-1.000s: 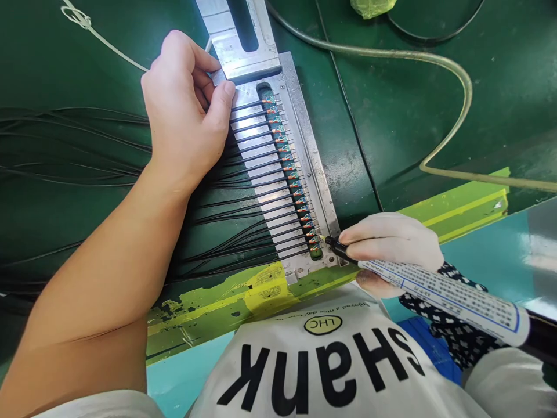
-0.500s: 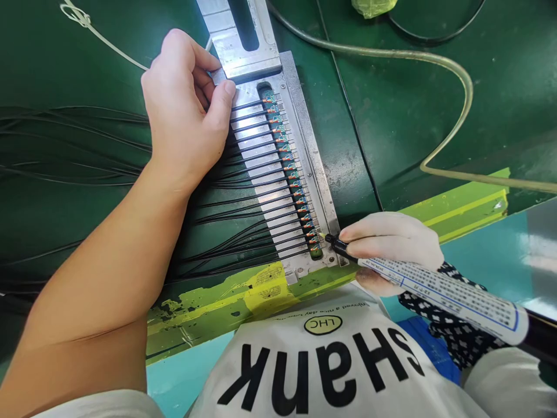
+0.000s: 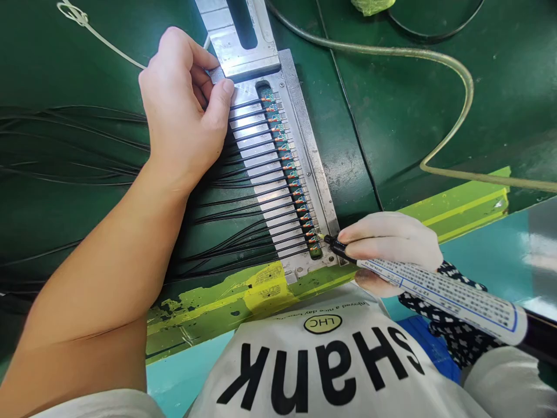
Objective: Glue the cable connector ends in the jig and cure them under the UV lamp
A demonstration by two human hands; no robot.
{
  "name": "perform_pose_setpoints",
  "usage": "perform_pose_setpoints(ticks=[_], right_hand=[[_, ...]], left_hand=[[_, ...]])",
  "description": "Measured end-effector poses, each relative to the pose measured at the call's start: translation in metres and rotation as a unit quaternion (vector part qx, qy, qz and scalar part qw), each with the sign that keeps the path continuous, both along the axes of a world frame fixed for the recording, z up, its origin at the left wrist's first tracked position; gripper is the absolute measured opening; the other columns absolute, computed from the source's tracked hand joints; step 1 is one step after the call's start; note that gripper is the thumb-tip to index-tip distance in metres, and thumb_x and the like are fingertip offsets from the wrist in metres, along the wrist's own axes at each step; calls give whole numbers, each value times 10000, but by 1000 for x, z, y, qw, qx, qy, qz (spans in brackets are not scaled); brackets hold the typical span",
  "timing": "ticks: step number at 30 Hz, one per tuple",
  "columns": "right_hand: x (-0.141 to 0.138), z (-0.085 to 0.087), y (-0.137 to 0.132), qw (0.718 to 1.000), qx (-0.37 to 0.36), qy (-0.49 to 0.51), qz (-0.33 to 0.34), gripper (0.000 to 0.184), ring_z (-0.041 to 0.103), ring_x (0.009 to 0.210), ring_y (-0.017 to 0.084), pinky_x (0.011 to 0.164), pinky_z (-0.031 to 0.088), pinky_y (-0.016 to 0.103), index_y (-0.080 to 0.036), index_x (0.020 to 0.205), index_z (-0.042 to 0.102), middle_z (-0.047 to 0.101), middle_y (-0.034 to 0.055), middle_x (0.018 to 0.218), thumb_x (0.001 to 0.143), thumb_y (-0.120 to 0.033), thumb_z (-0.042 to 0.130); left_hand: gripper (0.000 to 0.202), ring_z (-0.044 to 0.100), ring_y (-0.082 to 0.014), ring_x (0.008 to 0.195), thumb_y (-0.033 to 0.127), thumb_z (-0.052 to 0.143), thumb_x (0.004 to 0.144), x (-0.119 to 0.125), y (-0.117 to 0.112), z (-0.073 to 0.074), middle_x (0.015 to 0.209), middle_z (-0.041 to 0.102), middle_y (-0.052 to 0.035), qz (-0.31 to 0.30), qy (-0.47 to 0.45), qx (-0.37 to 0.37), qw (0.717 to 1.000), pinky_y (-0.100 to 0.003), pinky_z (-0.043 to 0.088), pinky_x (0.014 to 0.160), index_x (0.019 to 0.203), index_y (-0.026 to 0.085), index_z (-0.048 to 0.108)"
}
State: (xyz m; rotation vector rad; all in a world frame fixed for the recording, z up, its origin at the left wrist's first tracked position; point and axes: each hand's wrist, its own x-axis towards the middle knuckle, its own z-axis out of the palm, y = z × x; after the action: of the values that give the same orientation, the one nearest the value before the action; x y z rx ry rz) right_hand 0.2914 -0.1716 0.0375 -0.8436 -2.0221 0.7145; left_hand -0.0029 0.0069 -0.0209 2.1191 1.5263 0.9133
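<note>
A metal fixture (image 3: 256, 191) lies on the green table, holding a row of small green circuit boards (image 3: 285, 147) in its slot. Black cables (image 3: 261, 168) run left from the boards, across the metal plate. At the fixture's upper left edge is my left hand (image 3: 183, 110), closed, its thumb on the plate and fingers curled at the rim. My right hand (image 3: 391, 241), in a white glove, is closed round a thick marker-like pen (image 3: 444, 293) with a printed white barrel. The pen's pale tip is at the lower end of the row; exact contact cannot be told.
A hinged-looking slotted metal plate (image 3: 243, 35) extends from the fixture's top. A beige hose (image 3: 465, 104) curves at right beside a thin black cable (image 3: 348, 110). Yellow-green tape (image 3: 226, 302) lines the table's front edge. A white tied cord (image 3: 104, 40) lies at upper left.
The view has shifted very slightly. My left hand keeps its hold on the fixture, and the pen tip stays near the same lower boards.
</note>
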Motion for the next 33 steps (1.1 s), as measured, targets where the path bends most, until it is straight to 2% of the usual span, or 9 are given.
perform_pose_setpoints(ticks=[5, 8, 12, 18, 20, 23, 27, 30, 33], right_hand=[[0, 1, -2, 1000, 3, -6, 1, 149, 755, 834, 173, 759, 669, 291, -193, 985, 708, 773, 54, 965, 912, -299, 634], [0, 1, -3, 1000, 1, -2, -3, 158, 753, 826, 175, 751, 663, 295, -182, 972, 710, 772, 59, 956, 911, -307, 634], [0, 1, -2, 1000, 0, -1, -1, 149, 755, 824, 176, 744, 657, 290, -180, 967, 712, 774, 58, 950, 909, -293, 633], [2, 1, -2, 1000, 6, -8, 5, 173, 754, 854, 179, 768, 655, 290, -173, 988, 711, 771, 71, 982, 885, -306, 673], [4, 1, -4, 1000, 11, -9, 0, 180, 753, 848, 183, 766, 654, 297, -170, 985, 712, 770, 79, 986, 891, -319, 672], [5, 1, -9, 999, 30, 20, -12, 190, 751, 825, 191, 764, 658, 321, -177, 978, 715, 769, 81, 982, 905, -342, 657], [6, 4, -14, 1000, 14, -5, 5, 163, 748, 824, 175, 770, 649, 301, -185, 969, 709, 771, 65, 978, 901, -322, 653], [5, 8, -14, 998, -10, -66, 21, 137, 751, 867, 168, 811, 637, 284, -193, 975, 703, 773, 61, 990, 922, -299, 634], [3, 10, -12, 998, -6, -66, 16, 164, 752, 855, 172, 799, 640, 291, -182, 971, 698, 773, 72, 976, 934, -322, 619]], left_hand=[[257, 589, -328, 1065, 472, 587, 872, 1, -10, 14, 886, 542, -64, -16, -54, -67, 996, -476, 391, 856, 1073, 315, 561], [217, 567, -358, 1142, 441, 557, 872, 2, -14, 21, 885, 581, -82, -24, -75, -85, 993, -493, 381, 851, 1077, 369, 564], [215, 606, -297, 977, 419, 591, 874, 2, -10, 14, 873, 541, -53, -2, -34, -57, 998, -477, 424, 848, 1063, 319, 566], [453, 581, -199, 903, 570, 669, 879, 1, -1, -1, 869, 434, -6, 5, 5, -21, 1000, -468, 450, 916, 1085, 187, 541], [411, 565, -168, 843, 533, 671, 883, 1, -2, 0, 848, 444, 3, 4, 10, -6, 1000, -425, 464, 877, 1071, 189, 551], [285, 509, -122, 742, 359, 705, 842, 2, -4, 3, 817, 488, 14, 11, 12, 18, 1000, -334, 447, 774, 1043, 193, 586], [239, 484, -122, 713, 175, 686, 776, 2, -5, 3, 804, 515, 6, 8, -10, 32, 999, -308, 397, 716, 1000, 192, 603], [235, 490, -129, 715, 216, 670, 785, 2, -4, 2, 801, 498, 6, 2, -9, 32, 999, -314, 392, 720, 1004, 195, 587], [234, 526, -159, 744, 300, 667, 815, 3, -4, 3, 812, 486, -3, 3, -8, 16, 1000, -346, 408, 744, 1006, 212, 566]])
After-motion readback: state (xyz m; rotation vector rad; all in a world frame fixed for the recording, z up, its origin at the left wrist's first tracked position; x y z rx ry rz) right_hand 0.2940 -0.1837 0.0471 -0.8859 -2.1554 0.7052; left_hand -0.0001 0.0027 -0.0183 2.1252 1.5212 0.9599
